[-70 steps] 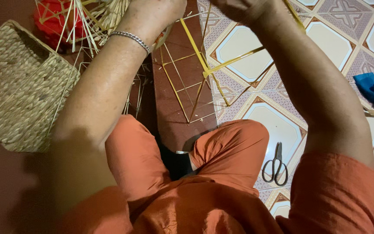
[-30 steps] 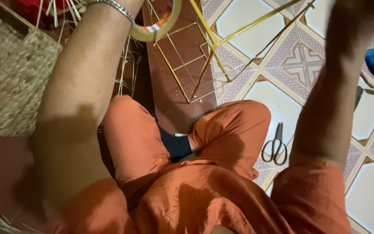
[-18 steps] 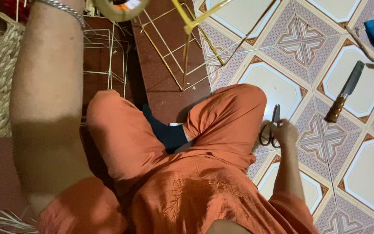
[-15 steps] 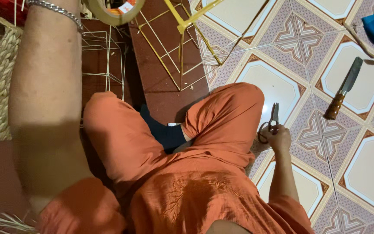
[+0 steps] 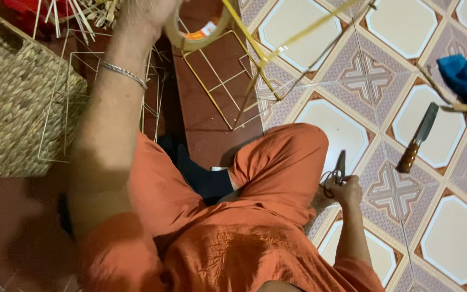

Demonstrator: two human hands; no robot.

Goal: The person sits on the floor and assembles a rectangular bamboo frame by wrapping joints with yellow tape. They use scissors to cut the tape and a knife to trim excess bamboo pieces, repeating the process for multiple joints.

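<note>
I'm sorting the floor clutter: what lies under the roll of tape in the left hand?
Under the roll of tape held by the left hand lie a yellow wire frame and red-brown floor; the fingers are cropped out.

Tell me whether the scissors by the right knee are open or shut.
Shut, as far as shows: the scissors have their blades together in one narrow point aimed away from the right hand, whose fingers grip the loops.
</note>
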